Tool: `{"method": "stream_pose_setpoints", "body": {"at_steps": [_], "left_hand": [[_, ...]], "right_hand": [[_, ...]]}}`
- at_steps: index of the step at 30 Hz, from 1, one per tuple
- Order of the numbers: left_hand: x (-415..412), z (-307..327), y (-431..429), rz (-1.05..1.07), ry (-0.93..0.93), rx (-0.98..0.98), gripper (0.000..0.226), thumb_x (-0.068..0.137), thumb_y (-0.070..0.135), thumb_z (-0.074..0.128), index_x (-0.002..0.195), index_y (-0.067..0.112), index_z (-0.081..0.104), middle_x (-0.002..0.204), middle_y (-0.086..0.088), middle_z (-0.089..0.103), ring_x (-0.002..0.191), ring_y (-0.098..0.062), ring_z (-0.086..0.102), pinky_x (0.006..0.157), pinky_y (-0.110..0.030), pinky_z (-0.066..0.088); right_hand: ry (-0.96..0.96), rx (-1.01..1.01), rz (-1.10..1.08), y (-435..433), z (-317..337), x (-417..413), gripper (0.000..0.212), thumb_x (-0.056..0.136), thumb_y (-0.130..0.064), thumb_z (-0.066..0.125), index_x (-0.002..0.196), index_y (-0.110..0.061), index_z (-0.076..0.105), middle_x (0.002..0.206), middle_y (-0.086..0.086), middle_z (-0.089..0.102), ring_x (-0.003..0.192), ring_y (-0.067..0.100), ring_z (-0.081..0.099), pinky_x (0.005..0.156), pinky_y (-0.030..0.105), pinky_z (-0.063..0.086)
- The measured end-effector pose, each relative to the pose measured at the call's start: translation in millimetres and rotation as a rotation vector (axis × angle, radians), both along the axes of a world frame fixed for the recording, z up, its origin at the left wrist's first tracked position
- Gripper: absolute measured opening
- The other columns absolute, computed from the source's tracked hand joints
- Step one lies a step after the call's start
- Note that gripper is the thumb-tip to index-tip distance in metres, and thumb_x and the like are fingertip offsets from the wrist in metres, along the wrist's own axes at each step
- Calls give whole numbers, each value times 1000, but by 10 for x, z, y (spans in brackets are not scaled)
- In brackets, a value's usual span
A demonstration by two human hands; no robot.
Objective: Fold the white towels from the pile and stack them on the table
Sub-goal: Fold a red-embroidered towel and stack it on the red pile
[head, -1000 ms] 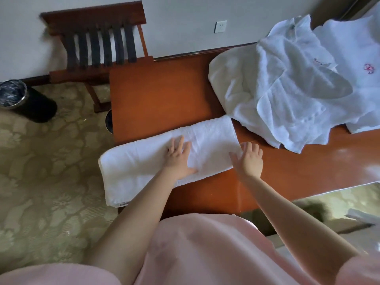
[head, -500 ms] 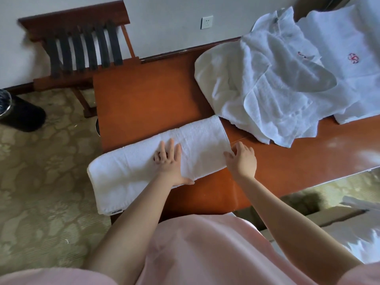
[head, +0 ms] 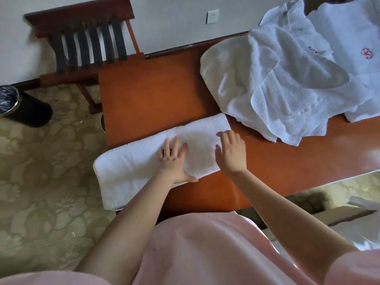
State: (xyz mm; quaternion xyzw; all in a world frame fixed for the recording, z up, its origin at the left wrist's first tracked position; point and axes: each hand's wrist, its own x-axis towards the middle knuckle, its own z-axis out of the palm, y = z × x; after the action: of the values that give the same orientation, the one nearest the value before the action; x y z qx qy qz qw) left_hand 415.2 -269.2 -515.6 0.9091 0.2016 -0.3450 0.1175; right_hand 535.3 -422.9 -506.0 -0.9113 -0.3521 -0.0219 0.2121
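Both hands, left hand (head: 173,161) and right hand (head: 231,154), press spread flat on the long folded white terry towel (head: 131,167) atop the glossy orange-brown wooden counter (head: 156,95).

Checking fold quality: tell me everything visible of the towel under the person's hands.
The folded towel is white terry, a long strip lying flat, slanted across the near left corner of the table, its left end overhanging with a small label at the hem. The left hand presses flat on its middle; the right hand lies flat on its right end.
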Motion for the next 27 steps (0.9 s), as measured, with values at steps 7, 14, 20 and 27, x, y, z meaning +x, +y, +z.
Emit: {"method": "stream_pose_setpoints", "body": {"at_steps": [7,14,20,27], "left_hand": [[-58,9,123,0,-43,-115,113,74,74,56,150,32,-16,151,-1,-39,136,-32,-38,114,-50,-12],[-84,-37,157,-6,-57,-142,103,76,67,58,149,40,-10,149,9,-41,134,-28,-42,114,-51,-8],[-196,19,231,217,-460,-160,45,86,28,57,129,17,51,156,-2,20,142,-26,21,112,-40,24],[-631,36,407,484,-838,230,24,70,-5,67,93,2,70,115,-21,61,105,-40,58,78,-47,53]], "right_hand": [[233,-268,410,667,-307,116,50,102,-26,36,150,-19,28,157,9,25,147,26,16,117,50,15],[97,-507,189,438,-490,593,66,96,-59,7,153,-26,6,161,4,8,148,22,1,117,50,4],[108,-425,224,533,-352,347,56,100,-35,25,154,-22,13,161,7,10,148,21,4,117,52,2],[154,-386,495,1032,-268,-369,55,102,-37,26,153,-20,14,161,6,9,149,21,1,118,46,-2]]}}
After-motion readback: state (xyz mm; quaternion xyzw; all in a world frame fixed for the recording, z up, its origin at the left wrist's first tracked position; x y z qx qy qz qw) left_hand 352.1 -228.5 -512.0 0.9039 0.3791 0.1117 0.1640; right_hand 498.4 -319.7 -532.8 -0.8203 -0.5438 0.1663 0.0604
